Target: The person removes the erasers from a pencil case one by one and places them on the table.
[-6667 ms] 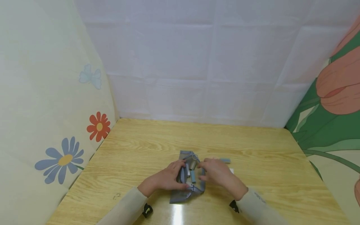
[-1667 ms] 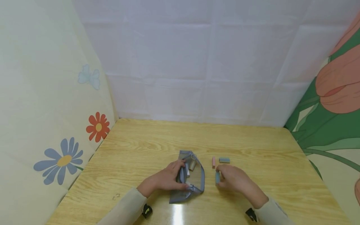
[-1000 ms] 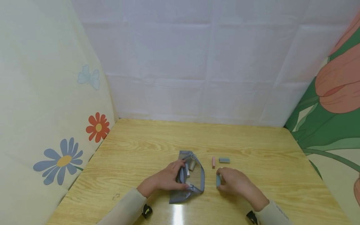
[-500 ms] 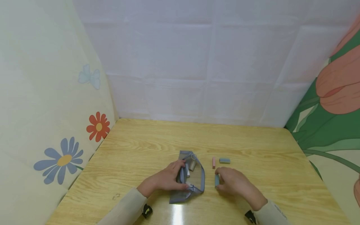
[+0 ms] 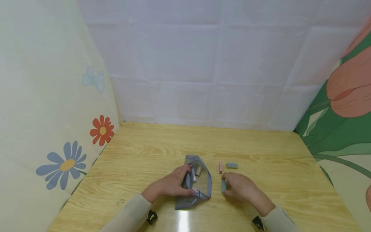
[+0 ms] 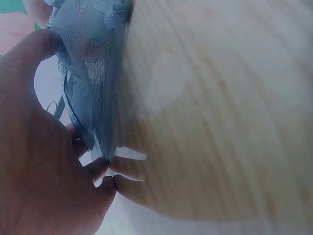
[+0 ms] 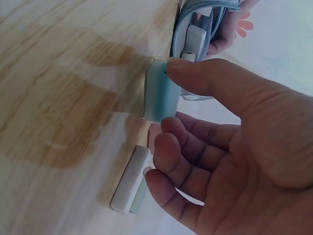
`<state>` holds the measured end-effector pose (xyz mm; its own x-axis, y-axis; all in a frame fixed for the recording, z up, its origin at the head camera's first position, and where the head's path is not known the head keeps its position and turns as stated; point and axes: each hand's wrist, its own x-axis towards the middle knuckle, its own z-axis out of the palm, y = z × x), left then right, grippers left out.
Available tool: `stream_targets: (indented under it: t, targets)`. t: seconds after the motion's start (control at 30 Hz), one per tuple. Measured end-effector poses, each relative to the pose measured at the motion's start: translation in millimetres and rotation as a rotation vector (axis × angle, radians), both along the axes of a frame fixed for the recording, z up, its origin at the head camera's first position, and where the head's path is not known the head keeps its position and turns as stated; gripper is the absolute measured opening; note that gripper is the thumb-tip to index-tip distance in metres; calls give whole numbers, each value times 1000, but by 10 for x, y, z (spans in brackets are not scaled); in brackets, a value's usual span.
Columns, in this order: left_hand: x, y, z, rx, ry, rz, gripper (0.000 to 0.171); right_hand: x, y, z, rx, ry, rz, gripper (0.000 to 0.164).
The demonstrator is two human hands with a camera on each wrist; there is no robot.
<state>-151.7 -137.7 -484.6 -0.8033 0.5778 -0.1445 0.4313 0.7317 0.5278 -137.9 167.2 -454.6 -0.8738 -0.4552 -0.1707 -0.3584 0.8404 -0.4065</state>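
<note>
My left hand (image 5: 171,183) grips the near-left side of a blue-grey mesh pouch (image 5: 209,183), holding its mouth apart. In the left wrist view, the thumb and fingers lie along the mesh (image 6: 88,63). Inside the pouch I see a white piece (image 5: 194,176) and a brownish cylinder (image 5: 198,170). To the right of the pouch, my right hand (image 5: 243,188) pinches a small teal block (image 5: 223,187) that stands at the tabletop. The right wrist view shows this teal block (image 7: 161,95) between thumb and fingertips.
Behind the right hand lie a pink block (image 5: 220,168) and another blue-green block (image 5: 232,165). A white block (image 7: 131,178) lies by the right fingers, hidden in the head view. The wood-grain table (image 5: 145,145) meets a white cloth backdrop (image 5: 185,71).
The right hand has moved from over the pouch to its right, with the teal block that lay inside the pouch. Over the last second, it barely moves. The left hand stays put.
</note>
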Motion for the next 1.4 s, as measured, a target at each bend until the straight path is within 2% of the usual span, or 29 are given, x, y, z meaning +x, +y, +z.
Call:
stream_targets:
  t: [0.17,0.4,0.53,0.83,1.07,1.27,1.4]
  targets:
    - [0,2,9,1,-5,1,95,7,-5,20,-3,29,12,53]
    - [3,-3,13,-3,-2,0,95,12,-78,117,-38,97,78,45]
    - [7,-4,18,-4,1,1,96,13,-147,155,-55,104,95,46]
    - [0,-7,9,17,0,4,97,-47,-312,108,-100,152,122,44]
    - [-24,-24,0,-2,-2,-19,98,-89,-409,85,-109,130,123,50]
    - [-25,-19,69,20,-45,-12,94,-120,-505,67,-105,134,112,47]
    - [-37,-21,64,20,-63,-8,94,-134,-562,41,-101,140,114,46]
